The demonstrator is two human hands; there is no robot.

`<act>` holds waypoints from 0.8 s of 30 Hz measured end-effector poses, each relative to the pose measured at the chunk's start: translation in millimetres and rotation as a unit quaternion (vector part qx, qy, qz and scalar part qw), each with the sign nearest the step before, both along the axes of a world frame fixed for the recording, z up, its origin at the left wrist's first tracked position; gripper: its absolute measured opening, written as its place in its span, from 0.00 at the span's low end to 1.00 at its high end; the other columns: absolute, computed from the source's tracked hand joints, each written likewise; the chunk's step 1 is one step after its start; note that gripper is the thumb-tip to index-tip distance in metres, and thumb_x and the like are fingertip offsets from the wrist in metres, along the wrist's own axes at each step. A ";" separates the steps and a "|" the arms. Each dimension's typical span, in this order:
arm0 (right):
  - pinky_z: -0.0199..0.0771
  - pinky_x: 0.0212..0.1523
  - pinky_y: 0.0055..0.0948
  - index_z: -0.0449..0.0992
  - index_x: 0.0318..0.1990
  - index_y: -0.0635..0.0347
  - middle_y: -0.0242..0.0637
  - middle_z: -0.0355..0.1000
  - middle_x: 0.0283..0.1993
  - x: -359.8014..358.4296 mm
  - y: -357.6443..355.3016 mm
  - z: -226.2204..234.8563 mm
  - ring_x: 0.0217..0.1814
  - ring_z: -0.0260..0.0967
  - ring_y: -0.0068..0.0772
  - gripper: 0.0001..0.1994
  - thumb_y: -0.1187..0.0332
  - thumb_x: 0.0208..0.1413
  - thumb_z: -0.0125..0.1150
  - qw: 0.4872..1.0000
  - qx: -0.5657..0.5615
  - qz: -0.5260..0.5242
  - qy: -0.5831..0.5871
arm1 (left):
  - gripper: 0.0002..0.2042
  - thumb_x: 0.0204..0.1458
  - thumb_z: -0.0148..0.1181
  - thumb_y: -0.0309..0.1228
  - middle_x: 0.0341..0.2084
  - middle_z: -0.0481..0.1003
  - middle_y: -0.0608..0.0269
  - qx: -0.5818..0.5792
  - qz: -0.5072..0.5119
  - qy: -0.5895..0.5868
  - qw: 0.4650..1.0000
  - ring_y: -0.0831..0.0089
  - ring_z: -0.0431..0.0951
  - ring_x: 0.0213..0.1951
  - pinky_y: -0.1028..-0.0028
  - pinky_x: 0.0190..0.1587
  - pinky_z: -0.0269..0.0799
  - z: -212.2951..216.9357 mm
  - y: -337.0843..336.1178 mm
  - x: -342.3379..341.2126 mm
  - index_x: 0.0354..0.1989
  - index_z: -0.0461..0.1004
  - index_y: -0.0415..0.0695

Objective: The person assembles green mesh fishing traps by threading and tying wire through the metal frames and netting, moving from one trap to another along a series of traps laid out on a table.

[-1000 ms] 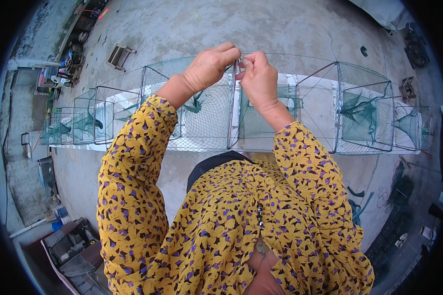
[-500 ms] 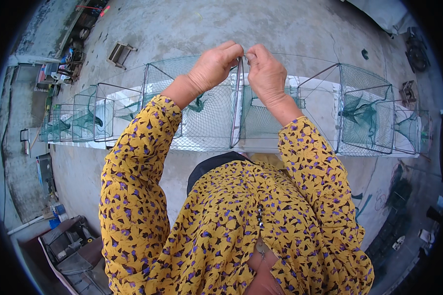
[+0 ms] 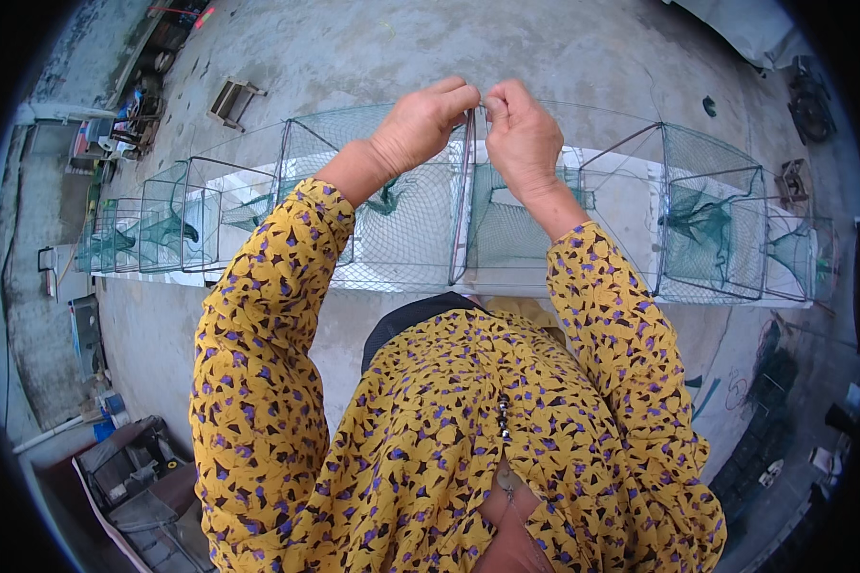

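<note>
A long trap of green netting (image 3: 401,239), stretched over several square dark metal frames, runs across the view from left to right. My left hand (image 3: 419,126) is closed in a pinch at the top of a middle frame (image 3: 463,210), where the netting meets it. Close beside it, my right hand (image 3: 526,143) is also pinched shut, fingertips almost meeting the left ones. Whatever thin thing the right fingers hold is too small to make out. Gathered green net funnels (image 3: 702,224) hang inside some sections.
Under the trap lies a long white board (image 3: 626,248). A small wooden stool (image 3: 232,103) stands on the concrete floor beyond. Dark netting (image 3: 769,382) is heaped at the right. A cart-like vehicle (image 3: 143,487) sits at lower left, and a wheeled vehicle (image 3: 808,105) at far right.
Both hands have shifted slightly right. The right fingertips have drawn a little away from the left ones. The trap stays almost in place.
</note>
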State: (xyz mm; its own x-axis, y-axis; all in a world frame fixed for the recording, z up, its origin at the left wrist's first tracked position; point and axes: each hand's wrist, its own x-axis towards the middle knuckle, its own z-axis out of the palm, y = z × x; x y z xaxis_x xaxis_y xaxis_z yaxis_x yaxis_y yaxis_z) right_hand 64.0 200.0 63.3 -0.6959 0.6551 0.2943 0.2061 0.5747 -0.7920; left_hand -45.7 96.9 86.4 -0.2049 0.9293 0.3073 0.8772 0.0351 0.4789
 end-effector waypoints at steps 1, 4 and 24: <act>0.65 0.29 0.38 0.68 0.31 0.54 0.35 0.71 0.30 -0.2 0.4 -0.2 0.30 0.68 0.44 0.02 0.70 0.50 0.50 1.000 0.000 -0.001 -0.001 | 0.09 0.41 0.49 0.14 0.25 0.67 0.57 0.010 0.003 -0.003 1.000 0.59 0.70 0.28 0.71 0.30 0.67 -0.9 0.2 0.3 0.31 0.65 0.40; 0.65 0.27 0.37 0.68 0.30 0.53 0.34 0.71 0.29 -3.8 3.2 0.3 0.29 0.68 0.43 0.02 0.71 0.48 0.51 0.996 0.082 0.007 0.038 | 0.08 0.42 0.50 0.15 0.25 0.67 0.57 0.019 0.013 -0.005 1.000 0.60 0.71 0.28 0.71 0.30 0.67 0.9 -0.1 4.2 0.31 0.65 0.39; 0.68 0.33 0.34 0.70 0.34 0.54 0.37 0.73 0.30 -35.7 36.6 19.7 0.31 0.71 0.39 0.05 0.66 0.51 0.52 0.987 -0.010 0.125 -0.103 | 0.07 0.44 0.59 0.28 0.18 0.71 0.66 -0.087 0.237 -0.408 0.877 0.80 0.73 0.18 0.80 0.23 0.72 12.6 26.3 -8.1 0.25 0.69 0.38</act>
